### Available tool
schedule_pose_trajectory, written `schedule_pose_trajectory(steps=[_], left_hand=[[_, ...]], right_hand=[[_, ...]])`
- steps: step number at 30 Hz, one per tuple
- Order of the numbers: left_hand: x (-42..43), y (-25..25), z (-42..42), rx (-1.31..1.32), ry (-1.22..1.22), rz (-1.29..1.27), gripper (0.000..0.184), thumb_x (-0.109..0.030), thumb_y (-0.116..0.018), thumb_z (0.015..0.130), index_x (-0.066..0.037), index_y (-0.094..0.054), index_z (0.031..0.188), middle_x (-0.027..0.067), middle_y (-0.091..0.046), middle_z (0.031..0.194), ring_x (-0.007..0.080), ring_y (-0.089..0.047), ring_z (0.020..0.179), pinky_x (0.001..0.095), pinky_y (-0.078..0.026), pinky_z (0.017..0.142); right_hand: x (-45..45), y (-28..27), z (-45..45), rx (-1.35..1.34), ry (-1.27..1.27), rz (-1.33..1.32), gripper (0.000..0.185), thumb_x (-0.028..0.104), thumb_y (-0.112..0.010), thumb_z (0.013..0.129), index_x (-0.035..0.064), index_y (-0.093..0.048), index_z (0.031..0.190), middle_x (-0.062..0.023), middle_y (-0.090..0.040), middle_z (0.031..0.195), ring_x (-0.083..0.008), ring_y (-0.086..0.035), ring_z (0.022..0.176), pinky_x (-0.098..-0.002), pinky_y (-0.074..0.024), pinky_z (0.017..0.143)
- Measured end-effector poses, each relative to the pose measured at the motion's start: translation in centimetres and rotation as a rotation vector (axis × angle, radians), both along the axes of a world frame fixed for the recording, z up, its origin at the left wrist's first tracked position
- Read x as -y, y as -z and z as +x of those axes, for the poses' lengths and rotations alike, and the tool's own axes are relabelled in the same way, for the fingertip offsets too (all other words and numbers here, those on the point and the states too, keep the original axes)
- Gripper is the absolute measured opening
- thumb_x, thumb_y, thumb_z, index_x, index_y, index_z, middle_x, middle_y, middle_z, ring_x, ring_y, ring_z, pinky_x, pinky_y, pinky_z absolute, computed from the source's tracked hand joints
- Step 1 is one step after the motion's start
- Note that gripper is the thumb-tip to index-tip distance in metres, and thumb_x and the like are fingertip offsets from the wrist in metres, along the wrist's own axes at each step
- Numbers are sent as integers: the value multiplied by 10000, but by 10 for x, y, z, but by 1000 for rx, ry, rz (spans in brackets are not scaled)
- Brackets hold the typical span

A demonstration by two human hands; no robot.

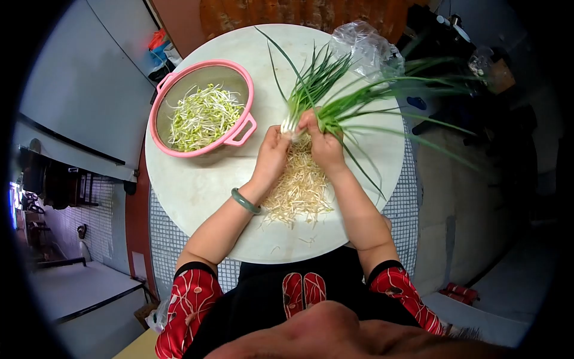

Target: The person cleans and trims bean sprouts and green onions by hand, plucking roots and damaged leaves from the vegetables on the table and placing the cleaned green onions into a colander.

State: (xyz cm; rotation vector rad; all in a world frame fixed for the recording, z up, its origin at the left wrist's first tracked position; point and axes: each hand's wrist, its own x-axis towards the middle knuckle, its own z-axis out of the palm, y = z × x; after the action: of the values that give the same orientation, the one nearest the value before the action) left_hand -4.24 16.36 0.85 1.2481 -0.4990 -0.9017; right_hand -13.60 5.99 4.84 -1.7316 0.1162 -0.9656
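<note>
We see spring onions (317, 78) above the middle of the round table, their white ends toward us and their green leaves running up to about one o'clock. Our left grip (272, 157) pinches those white ends between thumb and fingers. Our right grip (326, 146) is closed around a second green bunch (366, 100), whose leaves fan out past the table edge toward two and three o'clock, some tips blurred. A green bangle (245, 201) circles our left wrist.

Under our hands, toward six o'clock, a loose heap of pale trimmings (299, 194) lies directly on the table (197, 203), a few strands straying near the edge. The top is white, smooth and faintly marked. At ten o'clock stands a pink-rimmed mesh colander (250, 90), holding bean sprouts (206, 116). A crumpled clear plastic bag (366, 48) sits at one o'clock on the rim.

Beyond, a worn brown wooden panel (287, 15) stands at twelve o'clock, and pale panels (89, 66) at ten. Small-tiled floor (400, 209) shows around the lower edge; grey floor (472, 209) spreads at four o'clock, the far right dim.
</note>
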Motion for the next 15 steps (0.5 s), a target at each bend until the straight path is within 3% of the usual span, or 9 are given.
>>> schedule_pose_trajectory(steps=[1, 4, 9, 15], left_hand=[[0, 0, 3, -79, -4, 19, 220, -130, -481, 975, -3, -464, 1155, 27, -546, 896, 62, -497, 801, 222, -421, 719], [0, -17, -3, -128, -119, -146, 218, -144, -481, 981, -4, -459, 1147, 29, -547, 913, 64, -491, 793, 223, -418, 705], [-1, -8, -7, 114, -89, -118, 240, -149, -467, 988, 7, -450, 1171, 20, -532, 932, 73, -474, 824, 228, -406, 747], [-3, -11, -15, 107, -67, -110, 218, -187, -441, 995, -28, -490, 1136, 15, -545, 976, 66, -478, 828, 224, -416, 776]], right_hand=[[-5, -4, -1, 62, -14, -102, 268, 225, -421, 1024, 23, -515, 874, -76, -535, 820, -165, -560, 761, -295, -467, 756], [-12, -12, -4, 113, -117, -4, 276, 237, -383, 1032, 16, -507, 924, -80, -531, 804, -182, -564, 744, -315, -494, 748], [11, -11, 3, 150, -129, 815, 213, 240, -452, 1003, 32, -498, 1019, -56, -532, 795, -165, -566, 676, -391, -552, 666], [31, 2, 3, 42, -157, 965, 213, 231, -472, 996, 28, -513, 1047, -40, -552, 784, -154, -573, 655, -369, -557, 632]])
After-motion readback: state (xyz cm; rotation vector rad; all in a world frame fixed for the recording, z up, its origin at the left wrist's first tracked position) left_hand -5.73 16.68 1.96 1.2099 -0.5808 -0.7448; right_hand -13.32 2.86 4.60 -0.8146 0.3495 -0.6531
